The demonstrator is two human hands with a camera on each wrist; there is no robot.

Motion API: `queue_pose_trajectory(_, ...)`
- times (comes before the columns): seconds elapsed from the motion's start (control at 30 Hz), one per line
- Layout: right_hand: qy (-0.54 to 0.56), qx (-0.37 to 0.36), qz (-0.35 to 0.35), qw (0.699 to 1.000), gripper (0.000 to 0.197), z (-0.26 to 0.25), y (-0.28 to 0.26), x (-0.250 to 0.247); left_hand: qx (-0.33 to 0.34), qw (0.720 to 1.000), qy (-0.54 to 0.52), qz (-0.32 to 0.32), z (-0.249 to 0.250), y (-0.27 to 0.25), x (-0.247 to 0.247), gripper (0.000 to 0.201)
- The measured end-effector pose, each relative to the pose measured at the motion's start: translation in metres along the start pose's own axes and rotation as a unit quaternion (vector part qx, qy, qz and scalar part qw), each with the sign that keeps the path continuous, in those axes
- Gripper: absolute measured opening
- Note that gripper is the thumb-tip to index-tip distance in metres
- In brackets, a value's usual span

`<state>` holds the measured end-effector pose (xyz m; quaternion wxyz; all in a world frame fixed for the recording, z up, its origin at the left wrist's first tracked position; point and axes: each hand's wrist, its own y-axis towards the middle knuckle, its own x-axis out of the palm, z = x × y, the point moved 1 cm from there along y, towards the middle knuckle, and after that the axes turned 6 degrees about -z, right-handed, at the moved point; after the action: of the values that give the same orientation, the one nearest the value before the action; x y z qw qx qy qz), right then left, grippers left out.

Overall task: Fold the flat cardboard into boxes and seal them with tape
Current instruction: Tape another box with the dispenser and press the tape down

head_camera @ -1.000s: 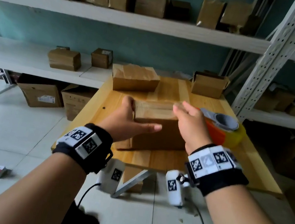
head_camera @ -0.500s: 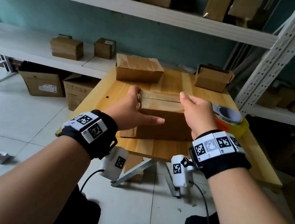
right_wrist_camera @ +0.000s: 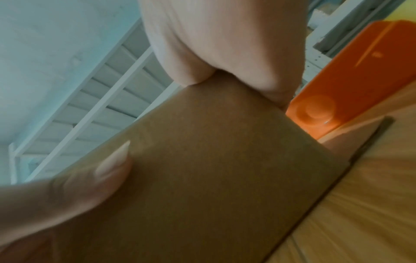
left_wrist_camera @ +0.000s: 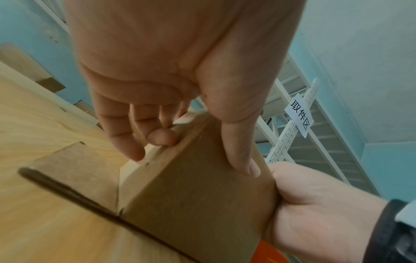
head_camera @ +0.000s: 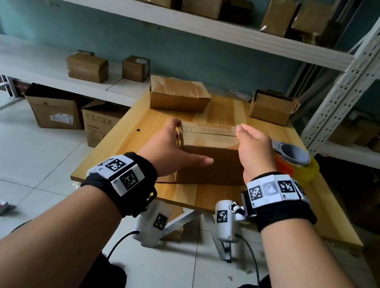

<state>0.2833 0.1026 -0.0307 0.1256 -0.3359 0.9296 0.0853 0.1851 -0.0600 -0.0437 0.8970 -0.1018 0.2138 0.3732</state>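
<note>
Both forearms reach forward over the near edge of the wooden table [head_camera: 115,156], each wrist wrapped in a black band carrying square printed markers. The left hand [head_camera: 172,151] clasps the left end of the cardboard box [head_camera: 210,152]: its thumb lies stretched flat along the box's near face, and the left wrist view shows the fingers [left_wrist_camera: 135,135] bent down over the left end panel, fingertips pressing the top edge. The right hand [head_camera: 253,152] clamps the right end of the box, palm against the side; its fingers are hidden behind the box, so their curl cannot be told, though the right wrist view shows the heel of the palm seated on the box's upper corner. The box stands at the middle of the table, a plain brown corrugated block with matte faces, its top flaps meeting in a straight seam, and one loose flap lying flat on the tabletop at its lower left. Just right of the box, touching or nearly touching the right hand, sits an orange plastic tape dispenser [head_camera: 289,165] holding a glossy yellowish tape roll with a grey core. Beyond the box, at the table's far edge, stand a closed taped carton [head_camera: 178,95] and an open carton [head_camera: 273,106]. The tabletop is pale varnished wood with lengthwise grain strips.
</note>
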Motion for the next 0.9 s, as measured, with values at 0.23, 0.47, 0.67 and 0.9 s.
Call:
queue_pose_trajectory(0.23, -0.055, -0.013, -0.026, 0.998, 0.060, -0.005, -0.006, -0.010, 0.009, 0.999, 0.020, 0.030, 0.001, 0.001, 0.005, 0.119)
queue_pose_trajectory(0.47, -0.110, -0.079, 0.097, 0.986, 0.058, -0.009, -0.017, -0.009, 0.035, 0.998, 0.039, 0.031, -0.008, 0.006, 0.008, 0.083)
queue_pose_trajectory(0.67, -0.077, -0.010, 0.009, 0.997, 0.067, 0.000, -0.006, -0.001, 0.037, 0.998, 0.000, 0.041, -0.006, 0.009, 0.007, 0.052)
queue_pose_trajectory(0.9, -0.049, -0.033, -0.100, 0.993, 0.095, 0.010, 0.000, -0.004, 0.032, 0.998, -0.003, 0.045, -0.007, 0.013, -0.001, 0.048)
